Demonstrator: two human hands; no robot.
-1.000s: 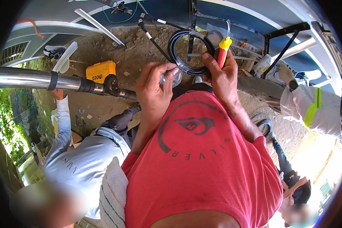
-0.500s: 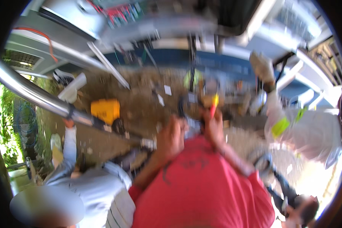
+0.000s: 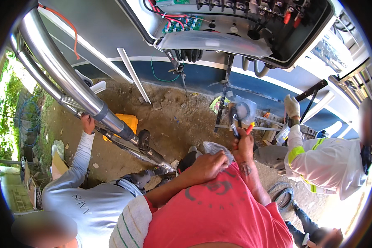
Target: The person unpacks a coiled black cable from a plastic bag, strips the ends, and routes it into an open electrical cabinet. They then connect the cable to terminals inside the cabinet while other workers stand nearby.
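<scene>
My left hand (image 3: 213, 166) is closed in front of my red shirt, gripping a crumpled clear plastic bag (image 3: 214, 147). To its right, my right hand (image 3: 244, 149) is wrapped round a hand tool with a red-and-yellow handle end (image 3: 250, 128). A dark, slender part (image 3: 236, 129) also sticks up from that fist; whether it belongs to the same tool I cannot tell. Beyond my hands, an open electrical box (image 3: 306, 45) shows terminal blocks, a green circuit board (image 3: 182, 25) and red and black wires. A clear plastic sheet (image 3: 215, 43) lies along its lower edge.
At left, a person's hand (image 3: 87, 123) grips a shiny metal tube assembly (image 3: 66, 62). A yellow case (image 3: 129, 123) sits behind it. At right, another person's gloved hand (image 3: 292, 106) is at a black bar (image 3: 312, 89). Coiled cable (image 3: 282, 195) lies on the ground; a third person shows lower right.
The view has steadied and shifted, bringing more of the electrical box into sight. My left hand is now lower, with the plastic bag showing clearly; my right hand still grips the red-and-yellow tool.
</scene>
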